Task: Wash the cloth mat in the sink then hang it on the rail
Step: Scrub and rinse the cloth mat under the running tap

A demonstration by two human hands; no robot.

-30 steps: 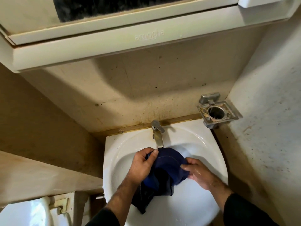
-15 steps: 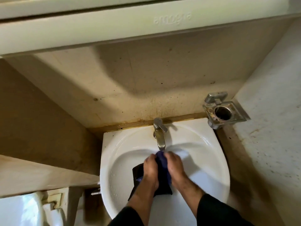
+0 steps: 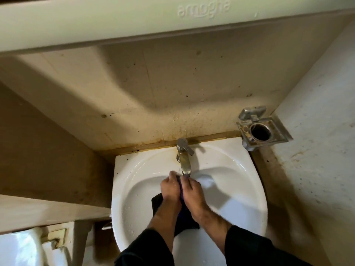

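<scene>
A view looking down at a small white sink (image 3: pixel 240 169) set in a stained corner, with a metal tap (image 3: pixel 184 162) at its back edge. A person in dark sleeves has both hands together in the basin, just below the tap's spout. Pressed between them is a dark blue cloth mat (image 3: pixel 156 203), bunched up, with loose folds hanging down below the wrists towards the front of the basin. The mat looks soft and limp, and probably heavy and dripping once soaked, so it would be best gathered in a bundle for scrubbing and later taken by two corners or one long edge for hanging. The left hand (image 3: pixel 170 191) is curled around the bunched cloth, knuckles up. The right hand (image 3: pixel 193 192) is curled around the same bundle from the other side, and the two hands touch along the fingers. This looks like the scrubbing or wringing stage, so the task seems about midway. Whether water is running cannot be told. A metal holder (image 3: pixel 261 131) is fixed to the wall at the right. No rail is in view.
</scene>
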